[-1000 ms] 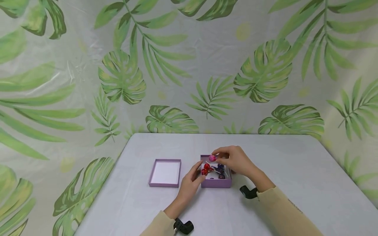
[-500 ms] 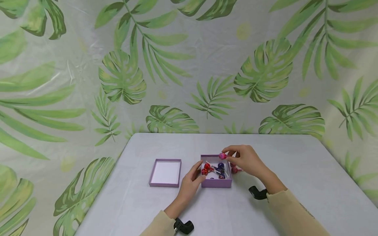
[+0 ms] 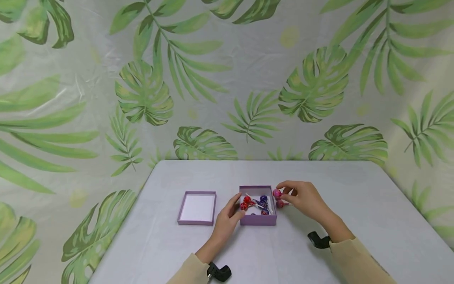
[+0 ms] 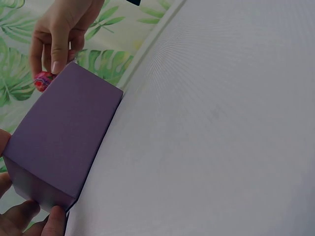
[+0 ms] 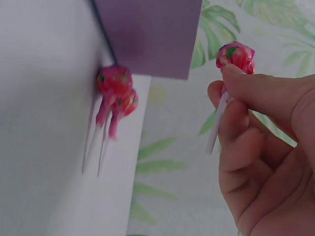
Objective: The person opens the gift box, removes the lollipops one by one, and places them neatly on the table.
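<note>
My right hand (image 3: pixel 306 199) pinches a pink-wrapped lollipop (image 5: pixel 235 56) by the stick just under its head, beyond the box's right wall. Two more pink lollipops (image 5: pixel 115 83) lie on the table against that wall, sticks pointing away from the box. The open purple box (image 3: pixel 257 220) has red lollipops (image 3: pixel 245 202) on its left and dark blue lollipops (image 3: pixel 264 201) on its right. At the box's left side, my left hand (image 3: pixel 227 221) holds it, with fingertips on the wall and rim.
A purple-rimmed lid (image 3: pixel 196 224) lies to the left of the box, its white inside facing up. White cloth covers the table (image 3: pixel 170 252). Behind stands a leaf-patterned curtain (image 3: pixel 255 59).
My right hand has carried the pink lollipop rightward, from above the box to beyond its right wall, and slightly down. My left hand stays at the box.
</note>
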The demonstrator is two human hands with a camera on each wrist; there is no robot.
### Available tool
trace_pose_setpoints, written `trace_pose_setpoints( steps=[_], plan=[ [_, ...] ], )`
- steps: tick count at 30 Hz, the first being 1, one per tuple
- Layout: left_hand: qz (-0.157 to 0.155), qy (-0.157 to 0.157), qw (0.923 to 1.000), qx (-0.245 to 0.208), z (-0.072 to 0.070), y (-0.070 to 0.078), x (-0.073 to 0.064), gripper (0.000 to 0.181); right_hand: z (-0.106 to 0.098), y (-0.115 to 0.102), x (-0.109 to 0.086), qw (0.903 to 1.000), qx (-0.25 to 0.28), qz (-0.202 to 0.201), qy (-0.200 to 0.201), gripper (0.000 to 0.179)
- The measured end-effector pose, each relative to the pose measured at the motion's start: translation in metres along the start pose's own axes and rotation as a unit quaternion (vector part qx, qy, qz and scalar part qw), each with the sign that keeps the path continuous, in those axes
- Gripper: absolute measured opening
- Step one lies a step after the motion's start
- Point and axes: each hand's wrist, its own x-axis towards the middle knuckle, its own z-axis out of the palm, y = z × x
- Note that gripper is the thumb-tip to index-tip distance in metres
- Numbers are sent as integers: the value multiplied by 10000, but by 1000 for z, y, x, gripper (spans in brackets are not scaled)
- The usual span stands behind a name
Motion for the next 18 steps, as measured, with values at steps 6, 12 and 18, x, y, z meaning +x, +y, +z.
trace_pose_setpoints(
  steps=[6, 12, 18],
  plan=[
    [-24, -29, 10000, 77, 0, 0, -1, 57, -3, 12, -7, 9997, -227, 36, -40, 24],
    [-40, -35, 10000, 58, -1, 2, -1, 58, -4, 22, -13, 9986, -448, -89, -256, 23],
    [-125, -7, 9999, 78, -1, 3, 0, 57, 1, 30, -17, 9971, -612, -113, -439, 22]
  ],
)
